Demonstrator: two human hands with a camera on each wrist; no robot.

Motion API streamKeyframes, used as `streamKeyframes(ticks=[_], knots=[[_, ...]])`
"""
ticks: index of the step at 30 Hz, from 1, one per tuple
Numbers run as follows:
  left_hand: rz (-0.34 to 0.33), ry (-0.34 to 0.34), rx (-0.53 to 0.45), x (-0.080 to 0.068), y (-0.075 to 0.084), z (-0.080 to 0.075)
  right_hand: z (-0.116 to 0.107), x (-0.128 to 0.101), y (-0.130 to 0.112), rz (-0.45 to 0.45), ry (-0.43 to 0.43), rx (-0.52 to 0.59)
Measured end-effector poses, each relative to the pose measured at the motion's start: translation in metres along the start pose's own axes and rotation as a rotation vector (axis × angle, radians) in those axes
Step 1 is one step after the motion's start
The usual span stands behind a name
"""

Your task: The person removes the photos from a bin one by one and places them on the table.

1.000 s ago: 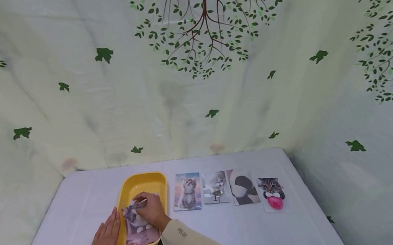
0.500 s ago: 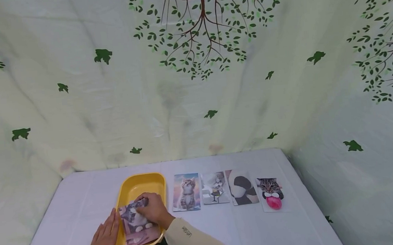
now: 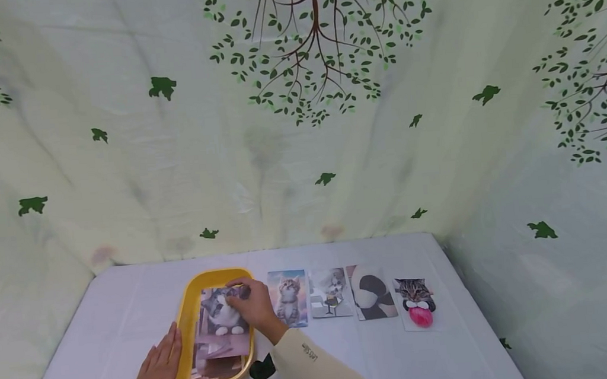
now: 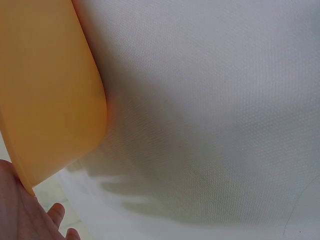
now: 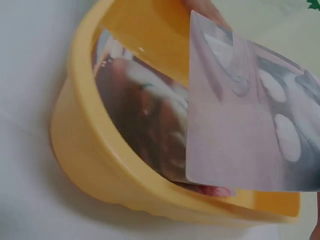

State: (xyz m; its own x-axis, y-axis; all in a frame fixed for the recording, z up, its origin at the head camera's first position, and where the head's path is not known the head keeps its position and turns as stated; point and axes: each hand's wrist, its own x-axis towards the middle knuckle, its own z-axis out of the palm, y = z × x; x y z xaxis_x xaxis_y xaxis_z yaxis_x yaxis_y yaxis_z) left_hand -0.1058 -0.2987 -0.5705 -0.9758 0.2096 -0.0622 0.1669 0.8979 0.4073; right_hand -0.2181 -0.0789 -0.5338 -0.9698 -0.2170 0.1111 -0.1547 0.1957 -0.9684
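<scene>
Yellow tray (image 3: 187, 329): lower left of centre in the head view, on the white worktop (image 3: 380, 350); its rounded wall fills the left of the left wrist view and the lower left of the right wrist view.
Right hand (image 3: 253, 303): over the tray's far right corner, fingers pinching the top edge of a cat card (image 3: 219, 315); a cream sleeve (image 3: 312, 370) runs down to the bottom edge.
Cat card: held above the tray's upper half, tilted, its lower edge over the cards beneath; in the right wrist view it shows large on the right with a fingertip at its top edge.
Stack (image 3: 218, 363): more glossy cards lying in the tray's near half, under the held card.
Left hand (image 3: 159, 370): flat on the worktop at the tray's left wall, fingers straight and together, thumb at the near rim; nothing grasped.
Row of cards: four lie side by side right of the tray — kitten (image 3: 289, 300), grey cat (image 3: 330, 293), black-and-white card (image 3: 371, 291), tabby with a pink ball (image 3: 416, 302).
Backdrop (image 3: 298, 124): pale cloth printed with a tree and green leaves, upper frame.
</scene>
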Motion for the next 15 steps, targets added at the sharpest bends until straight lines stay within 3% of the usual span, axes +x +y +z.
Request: streamKeyframes(ticks=[15], knots=[[0.004, 0.006, -0.015, -0.001, 0.002, -0.001, -0.056, -0.007, 0.008, 0.114, 0.089, 0.112]])
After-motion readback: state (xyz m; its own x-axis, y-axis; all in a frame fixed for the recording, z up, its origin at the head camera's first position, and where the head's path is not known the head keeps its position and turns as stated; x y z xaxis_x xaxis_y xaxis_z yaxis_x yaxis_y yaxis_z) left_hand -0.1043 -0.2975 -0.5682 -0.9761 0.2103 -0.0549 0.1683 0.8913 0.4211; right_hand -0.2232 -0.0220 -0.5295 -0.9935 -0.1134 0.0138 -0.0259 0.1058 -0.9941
